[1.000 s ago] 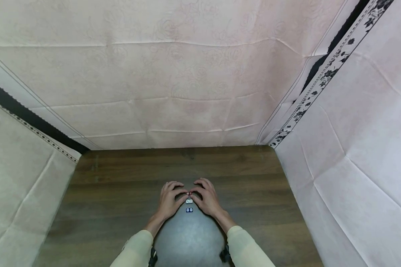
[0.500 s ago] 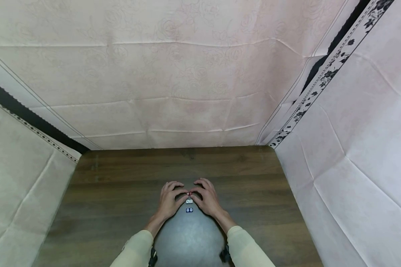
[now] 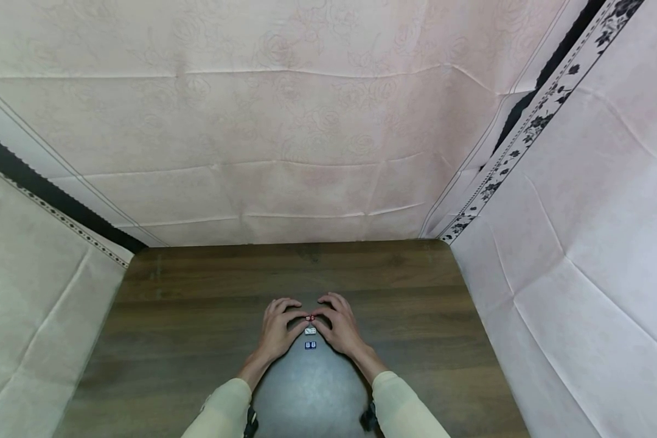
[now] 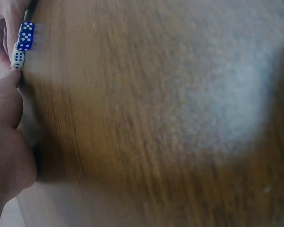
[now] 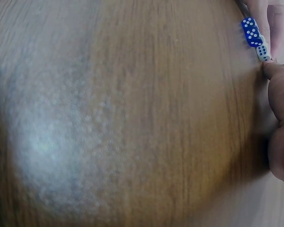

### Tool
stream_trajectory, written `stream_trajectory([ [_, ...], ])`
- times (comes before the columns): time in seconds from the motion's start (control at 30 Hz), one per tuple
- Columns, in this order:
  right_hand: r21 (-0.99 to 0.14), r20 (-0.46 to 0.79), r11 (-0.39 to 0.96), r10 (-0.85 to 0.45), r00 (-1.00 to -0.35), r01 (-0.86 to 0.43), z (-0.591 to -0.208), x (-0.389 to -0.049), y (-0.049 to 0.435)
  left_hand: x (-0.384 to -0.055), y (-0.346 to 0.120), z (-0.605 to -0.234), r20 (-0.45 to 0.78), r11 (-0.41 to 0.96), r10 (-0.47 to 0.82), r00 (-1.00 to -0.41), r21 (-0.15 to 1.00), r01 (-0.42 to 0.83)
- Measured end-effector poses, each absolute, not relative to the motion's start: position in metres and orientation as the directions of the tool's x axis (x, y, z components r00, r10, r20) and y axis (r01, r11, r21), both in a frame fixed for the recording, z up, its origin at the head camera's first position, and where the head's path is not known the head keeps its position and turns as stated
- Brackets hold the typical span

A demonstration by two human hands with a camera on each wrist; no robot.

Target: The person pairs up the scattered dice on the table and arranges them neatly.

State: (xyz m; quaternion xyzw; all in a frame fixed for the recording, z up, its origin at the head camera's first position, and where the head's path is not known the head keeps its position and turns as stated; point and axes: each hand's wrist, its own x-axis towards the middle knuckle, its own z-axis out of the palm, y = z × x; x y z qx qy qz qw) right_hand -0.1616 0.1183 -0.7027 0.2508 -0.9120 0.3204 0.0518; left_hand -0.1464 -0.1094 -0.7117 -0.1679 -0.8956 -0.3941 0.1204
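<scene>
Two red dice (image 3: pixel 309 318) sit side by side between the fingertips in the head view. My left hand (image 3: pixel 277 326) pinches them from the left with thumb and forefinger. From the right, my right hand (image 3: pixel 337 325) pinches them in the same way. Just nearer to me is a pair of white dice (image 3: pixel 309 331), close to both thumb tips. A blue pair of dice (image 3: pixel 310 345) lies nearer still, untouched. Both wrist views show the blue dice (image 4: pixel 26 35) and a white die (image 5: pixel 262 51) beside a thumb; the fingers mostly hide the red dice there.
The dice are on a wooden table (image 3: pixel 208 286) with a pale glare patch in front of me. Light patterned cloths (image 3: pixel 306 121) hang behind the table and along both sides. The far edge of the table meets the back cloth.
</scene>
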Motion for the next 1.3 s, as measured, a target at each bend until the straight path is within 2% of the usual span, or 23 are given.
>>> stream_trajectory([
  [0.23,-0.555,0.294,0.657,-0.419,-0.859,-0.511,-0.7029,-0.1617,0.1169,-0.1474,-0.1103,-0.7139,0.387,0.637,0.209,-0.898,0.643,0.425],
  [0.53,-0.559,0.259,0.671,-0.416,-0.871,-0.487,-0.7033,-0.1638,0.1179,-0.1486,-0.1102,-0.7172,0.462,0.643,0.221,-0.859,0.594,0.484],
  [0.87,-0.584,0.226,0.667,-0.413,-0.882,-0.462,-0.7010,-0.1646,0.1188,-0.1494,-0.1104,-0.7102,0.372,0.638,0.230,-0.899,0.640,0.428],
  [1.3,-0.591,0.224,0.652,-0.433,-0.873,-0.475,-0.6976,-0.1650,0.1197,-0.1482,-0.1148,-0.7113,0.357,0.621,0.232,-0.905,0.662,0.420],
])
